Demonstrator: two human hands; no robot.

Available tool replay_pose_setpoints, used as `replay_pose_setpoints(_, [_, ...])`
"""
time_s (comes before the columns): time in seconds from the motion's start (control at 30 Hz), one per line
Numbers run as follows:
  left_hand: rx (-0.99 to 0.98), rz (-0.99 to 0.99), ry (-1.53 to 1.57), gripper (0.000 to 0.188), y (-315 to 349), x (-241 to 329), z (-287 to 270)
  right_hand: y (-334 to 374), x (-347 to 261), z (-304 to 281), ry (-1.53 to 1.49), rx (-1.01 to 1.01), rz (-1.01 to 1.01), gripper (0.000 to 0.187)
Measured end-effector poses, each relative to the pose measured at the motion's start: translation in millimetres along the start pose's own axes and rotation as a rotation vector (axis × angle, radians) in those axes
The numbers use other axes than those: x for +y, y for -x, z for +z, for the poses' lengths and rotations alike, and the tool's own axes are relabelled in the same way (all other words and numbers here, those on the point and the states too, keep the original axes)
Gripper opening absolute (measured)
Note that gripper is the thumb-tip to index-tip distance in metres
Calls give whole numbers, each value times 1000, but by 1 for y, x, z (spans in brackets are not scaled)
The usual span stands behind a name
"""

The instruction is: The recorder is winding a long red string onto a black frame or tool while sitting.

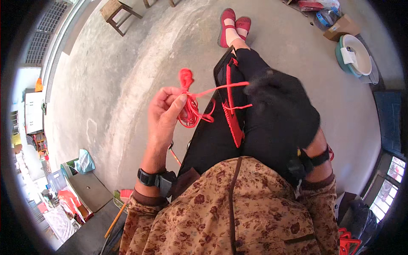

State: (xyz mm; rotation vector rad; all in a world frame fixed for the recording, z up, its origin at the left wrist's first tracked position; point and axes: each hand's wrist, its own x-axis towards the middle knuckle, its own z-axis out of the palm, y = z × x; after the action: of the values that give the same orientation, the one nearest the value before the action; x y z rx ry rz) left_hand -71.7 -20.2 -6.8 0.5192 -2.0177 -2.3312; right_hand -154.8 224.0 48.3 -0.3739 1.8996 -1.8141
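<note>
A looped bundle of red cord [190,108] is pinched between the thumb and fingers of my left hand [167,106]. Two red strands stretch from the bundle's side toward my right hand [282,104]. That hand looks covered by a black glove and is blurred against my black trousers, so its fingers cannot be made out. Whether it grips the strand ends is unclear. Across my lap lies a long red strip [232,123] with a ridged edge, passing beneath the strands. A dark flat piece with a straight edge [219,70] rests along my legs beside it.
A wooden stool [117,15] stands on the concrete floor at far left. Nested basins [356,55] and a cardboard box [342,27] are at far right. A cluttered table [87,187] is on the near left, and a red plastic object [349,241] sits near right.
</note>
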Motion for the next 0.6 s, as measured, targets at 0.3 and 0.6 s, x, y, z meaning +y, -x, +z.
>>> replay_pose_setpoints(0.3, [-307,-69,-384,16,-32,-12,11,-35,55,15,271,-103,-40,41])
replay_pose_setpoints(0.6, [-753,-280,466,34,7,20,22,45,4,-7,-48,45,-56,21])
